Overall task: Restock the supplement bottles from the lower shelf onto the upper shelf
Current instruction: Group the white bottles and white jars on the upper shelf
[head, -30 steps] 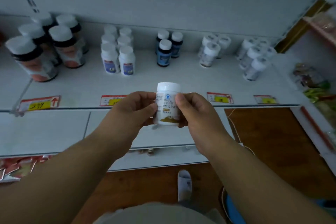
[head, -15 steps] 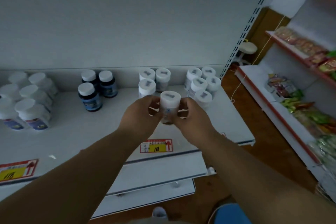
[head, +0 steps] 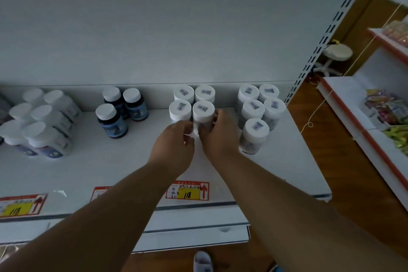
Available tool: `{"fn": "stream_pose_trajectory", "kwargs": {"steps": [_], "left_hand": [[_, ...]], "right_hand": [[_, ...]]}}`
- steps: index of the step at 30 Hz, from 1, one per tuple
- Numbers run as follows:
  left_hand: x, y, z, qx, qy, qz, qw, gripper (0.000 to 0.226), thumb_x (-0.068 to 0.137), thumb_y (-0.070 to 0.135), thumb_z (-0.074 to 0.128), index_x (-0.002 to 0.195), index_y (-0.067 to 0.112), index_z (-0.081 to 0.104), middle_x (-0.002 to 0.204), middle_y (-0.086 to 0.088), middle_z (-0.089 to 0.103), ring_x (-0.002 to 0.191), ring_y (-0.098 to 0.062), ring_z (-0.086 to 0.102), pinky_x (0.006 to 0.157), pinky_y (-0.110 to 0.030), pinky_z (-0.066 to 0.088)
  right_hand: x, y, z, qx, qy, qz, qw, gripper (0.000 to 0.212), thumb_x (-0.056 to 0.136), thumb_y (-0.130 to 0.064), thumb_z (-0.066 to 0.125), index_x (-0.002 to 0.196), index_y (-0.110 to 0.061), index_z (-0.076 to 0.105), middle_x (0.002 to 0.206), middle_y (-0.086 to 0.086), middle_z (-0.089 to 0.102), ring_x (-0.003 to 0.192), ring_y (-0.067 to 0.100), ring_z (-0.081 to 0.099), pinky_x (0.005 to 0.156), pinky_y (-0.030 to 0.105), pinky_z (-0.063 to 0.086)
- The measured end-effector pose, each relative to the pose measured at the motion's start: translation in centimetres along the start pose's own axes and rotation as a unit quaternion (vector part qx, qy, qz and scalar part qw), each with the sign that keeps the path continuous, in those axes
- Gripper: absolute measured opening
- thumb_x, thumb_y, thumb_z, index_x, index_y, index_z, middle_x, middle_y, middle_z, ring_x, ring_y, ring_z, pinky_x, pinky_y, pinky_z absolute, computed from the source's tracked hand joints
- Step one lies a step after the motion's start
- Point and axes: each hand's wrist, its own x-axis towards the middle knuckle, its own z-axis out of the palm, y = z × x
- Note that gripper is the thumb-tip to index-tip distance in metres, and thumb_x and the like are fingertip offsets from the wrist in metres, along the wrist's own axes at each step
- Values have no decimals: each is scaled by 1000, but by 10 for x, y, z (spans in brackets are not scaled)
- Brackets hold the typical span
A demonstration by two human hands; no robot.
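Change: the white-capped white plastic supplement bottle (head: 203, 115), held in the air before the shelf half a second ago, now stands on the white metal upper shelf (head: 132, 161), front right of a cluster of four.
Left hand (head: 173, 147): fingers curled at the bottle's lower left side, touching it; how firm the hold is cannot be told.
Right hand (head: 218, 134): fingers wrapped round the bottle's right side.
Neighbours: a matching white bottle (head: 180, 110) touches it on the left; two more stand behind.
Right group: five grey-labelled white bottles (head: 254, 132), just beside the right hand.
Left: three dark blue bottles (head: 111, 120); further left, six white bottles (head: 44, 134).
Shelf edge: red-and-yellow price tag (head: 187, 191).
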Motion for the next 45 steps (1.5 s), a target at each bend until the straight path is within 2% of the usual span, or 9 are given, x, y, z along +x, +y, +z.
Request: {"fn": "stream_pose_trajectory", "kwargs": {"steps": [7, 14, 21, 25, 31, 35, 39, 42, 45], "left_hand": [[-4, -8, -9, 7, -8, 15, 1000, 33, 94, 22, 58, 127, 24, 57, 121, 6, 57, 94, -6, 53, 81, -23, 39], [-33, -32, -39, -2, -16, 72, 997, 33, 95, 15, 55, 126, 25, 58, 121, 7, 58, 92, -6, 55, 80, -21, 40], [-106, -101, -109, -28, -7, 154, 988, 34, 94, 15, 58, 125, 29, 57, 116, 14, 58, 90, -3, 56, 71, -12, 40], [-157, -162, -148, -75, 34, 141, 987, 30, 93, 13, 62, 119, 27, 60, 108, 14, 63, 87, -4, 60, 76, -19, 48], [-205, -240, -163, -97, 30, 67, 993, 30, 94, 14, 62, 120, 28, 59, 109, 16, 62, 88, 0, 60, 74, -16, 50], [-212, -288, -137, -82, 33, 15, 996, 33, 93, 14, 63, 123, 27, 58, 108, 17, 59, 85, 5, 58, 66, -4, 42], [-207, -329, -76, -93, 18, -52, 994, 34, 93, 13, 63, 122, 29, 58, 107, 17, 58, 85, 8, 56, 65, -1, 42], [-190, -355, -17, -109, -3, -84, 990, 35, 94, 14, 62, 124, 31, 56, 109, 18, 58, 84, 4, 57, 62, -6, 43], [-161, -379, 34, -146, -1, -122, 982, 33, 96, 16, 59, 126, 32, 55, 110, 17, 60, 85, -1, 60, 68, -15, 49]], "right_hand": [[-28, -3, -3, -2, 3, 21, 1000, 62, 88, -26, 69, 140, -13, 38, 137, 9, 48, 122, 25, 52, 96, 32, 42], [-91, -26, 5, -3, 3, -37, 999, 52, 88, -28, 70, 133, -20, 45, 128, 3, 49, 113, 20, 57, 94, 40, 51], [-196, -76, 34, 19, 34, -92, 995, 47, 92, -27, 67, 135, -25, 49, 128, -4, 51, 103, 3, 54, 88, 20, 49], [-260, -107, 75, 38, -24, -113, 993, 43, 92, -27, 67, 132, -26, 51, 124, -10, 54, 104, 1, 55, 84, 13, 48], [-307, -124, 134, 46, -141, -112, 983, 40, 92, -29, 67, 129, -32, 51, 121, -13, 57, 101, 0, 58, 81, 8, 47], [-308, -95, 179, 41, -177, -102, 978, 38, 92, -27, 68, 126, -32, 52, 120, -12, 60, 100, 2, 60, 81, 10, 51], [-300, -33, 224, 36, -211, -51, 975, 38, 90, -30, 69, 124, -34, 52, 117, -15, 61, 99, 0, 61, 80, 13, 53], [-289, 29, 259, 23, -226, 22, 974, 38, 88, -39, 71, 120, -41, 50, 110, -24, 60, 95, -5, 61, 71, 8, 50], [-270, 87, 294, 27, -222, 96, 970, 35, 90, -37, 68, 120, -37, 50, 106, -26, 56, 91, -5, 60, 67, 7, 45]]}}
